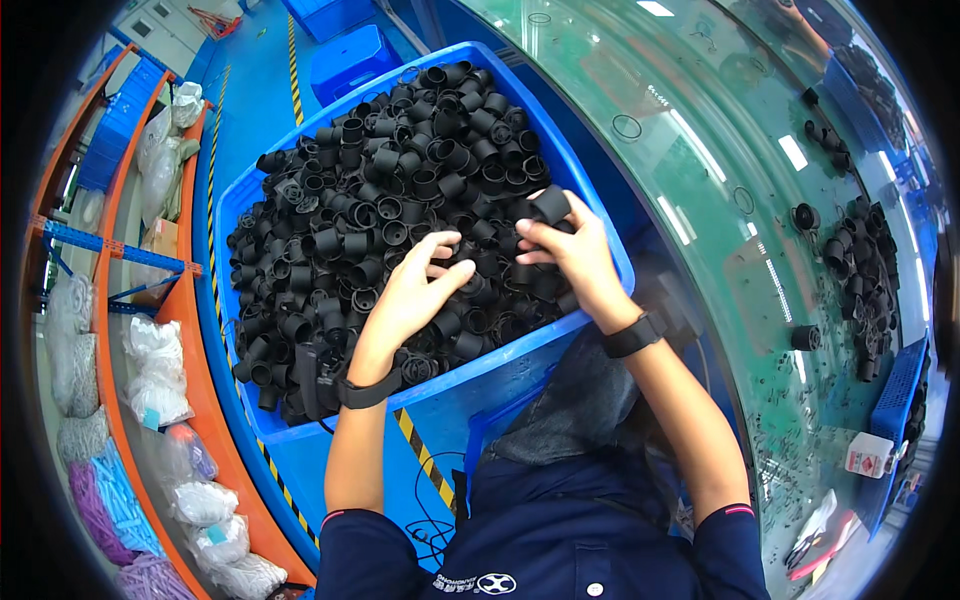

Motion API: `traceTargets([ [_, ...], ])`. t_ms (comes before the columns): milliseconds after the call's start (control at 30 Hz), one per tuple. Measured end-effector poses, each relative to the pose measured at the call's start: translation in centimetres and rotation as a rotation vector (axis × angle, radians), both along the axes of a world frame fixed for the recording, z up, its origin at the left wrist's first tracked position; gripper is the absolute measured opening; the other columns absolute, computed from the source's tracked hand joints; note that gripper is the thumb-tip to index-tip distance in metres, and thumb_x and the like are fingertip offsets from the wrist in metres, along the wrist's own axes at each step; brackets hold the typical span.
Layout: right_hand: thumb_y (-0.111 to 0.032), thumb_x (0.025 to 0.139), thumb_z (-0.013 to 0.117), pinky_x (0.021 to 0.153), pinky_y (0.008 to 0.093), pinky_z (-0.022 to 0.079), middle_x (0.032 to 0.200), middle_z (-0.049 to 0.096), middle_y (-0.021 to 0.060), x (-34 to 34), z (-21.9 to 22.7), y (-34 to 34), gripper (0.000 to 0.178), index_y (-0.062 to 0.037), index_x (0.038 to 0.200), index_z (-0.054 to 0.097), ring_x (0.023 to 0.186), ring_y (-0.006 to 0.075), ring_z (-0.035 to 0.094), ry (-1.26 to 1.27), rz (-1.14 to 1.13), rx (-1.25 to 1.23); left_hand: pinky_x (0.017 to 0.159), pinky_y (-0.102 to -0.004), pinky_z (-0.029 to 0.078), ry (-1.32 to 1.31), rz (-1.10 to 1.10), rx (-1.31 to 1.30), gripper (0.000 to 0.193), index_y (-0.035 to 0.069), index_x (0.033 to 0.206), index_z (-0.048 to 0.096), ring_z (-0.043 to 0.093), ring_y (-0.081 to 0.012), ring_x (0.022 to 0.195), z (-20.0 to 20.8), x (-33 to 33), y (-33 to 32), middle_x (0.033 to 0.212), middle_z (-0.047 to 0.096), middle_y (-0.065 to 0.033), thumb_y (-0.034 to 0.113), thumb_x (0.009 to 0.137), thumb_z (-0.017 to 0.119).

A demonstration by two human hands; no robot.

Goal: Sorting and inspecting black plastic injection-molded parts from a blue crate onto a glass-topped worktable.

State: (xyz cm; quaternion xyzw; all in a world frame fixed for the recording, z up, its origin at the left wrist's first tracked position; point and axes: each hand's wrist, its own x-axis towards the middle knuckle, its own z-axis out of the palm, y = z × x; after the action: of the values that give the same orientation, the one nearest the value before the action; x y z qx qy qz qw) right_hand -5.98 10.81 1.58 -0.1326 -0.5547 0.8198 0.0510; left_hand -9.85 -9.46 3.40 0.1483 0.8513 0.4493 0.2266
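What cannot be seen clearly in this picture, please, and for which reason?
Head view: bottom of the blue bin, hidden under black parts.
Head view: whether the left hand grips anything; the black parts merge there.
Head view: upper blue box, cut off by the top edge.

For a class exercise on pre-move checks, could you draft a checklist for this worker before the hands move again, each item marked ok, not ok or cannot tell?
1. Right hand has hold of a black cylindrical part: ok.
2. Left hand has hold of a part: cannot tell; dark parts lie right behind its fingertips.
3. Blue bin contains parts: ok, heaped.
4. Green tabletop free of loose pieces: not ok; loose black parts lie there.
5. Floor free of cables: not ok; a black cable lies near the worker.
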Motion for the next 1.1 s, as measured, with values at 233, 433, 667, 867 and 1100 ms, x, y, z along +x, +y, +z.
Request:
traceTargets([
  [233, -0.007, 0.076, 0.069, 0.060, 0.0260, 0.055, 0.084, 0.059, 0.0058, 2.0, 9.5, 4.0, 0.033, -0.0021, 0.106, 0.057, 0.071, 0.0129, 0.061, 0.127, -0.081, 0.196, 0.084, -0.0399, 0.037, 0.633, -0.423, -0.509, 0.055, 0.009, 0.113, 0.055, 0.045, -0.0311, 0.103, -5.3, 1.3, 3.0, 0.109, 0.048, -0.0155, 0.019, 0.063, 0.075],
  [433, -0.006, 0.072, 0.069, 0.058, 0.0228, 0.047, 0.079, 0.058, 0.0012, 7.8, 16.2, 11.6, 0.029, -0.0041, 0.099, 0.058, 0.069, 0.0073, 0.053, 0.172, -0.198, 0.946, 0.079, -0.0430, 0.043, 0.782, -0.403, -0.627, 0.060, 0.009, 0.111, 0.054, 0.046, -0.0340, 0.099, -6.2, 2.0, 4.1, 0.106, 0.048, -0.0163, 0.012, 0.056, 0.078],
  [667, -0.012, 0.070, 0.071, 0.047, 0.0232, 0.046, 0.077, 0.061, 0.0076, 17.7, 16.2, 27.2, 0.046, -0.0016, 0.112, 0.055, 0.056, 0.0105, 0.057, -0.425, -0.371, 1.070, 0.071, -0.0401, 0.047, 0.710, -0.421, -0.531, 0.032, 0.005, 0.085, 0.056, 0.052, -0.0320, 0.081, -6.1, 1.0, 3.3, 0.083, 0.054, -0.0137, 0.011, 0.058, 0.074],
  [867, -0.040, 0.066, 0.075, 0.095, 0.0395, 0.040, 0.119, 0.051, 0.0258, 24.3, 14.4, 40.6, 0.081, 0.0015, 0.128, 0.044, 0.111, 0.0316, 0.051, -0.272, -1.309, 1.457, 0.049, -0.0235, 0.034, 0.208, -0.133, -0.007, 0.023, 0.005, 0.065, 0.048, 0.040, -0.0061, 0.053, -1.9, 0.0, 4.5, 0.057, 0.045, 0.0029, 0.012, 0.071, 0.069],
  [1100, -0.027, 0.072, 0.071, 0.092, 0.0369, 0.040, 0.109, 0.053, 0.0174, 20.1, 13.7, 27.0, 0.051, -0.0040, 0.114, 0.053, 0.105, 0.0315, 0.051, -0.184, -0.371, 1.681, 0.052, -0.0189, 0.042, 0.084, 0.082, 0.271, 0.020, 0.006, 0.068, 0.052, 0.046, -0.0028, 0.057, 0.9, -1.6, 3.3, 0.064, 0.049, 0.0037, 0.013, 0.086, 0.060],
])
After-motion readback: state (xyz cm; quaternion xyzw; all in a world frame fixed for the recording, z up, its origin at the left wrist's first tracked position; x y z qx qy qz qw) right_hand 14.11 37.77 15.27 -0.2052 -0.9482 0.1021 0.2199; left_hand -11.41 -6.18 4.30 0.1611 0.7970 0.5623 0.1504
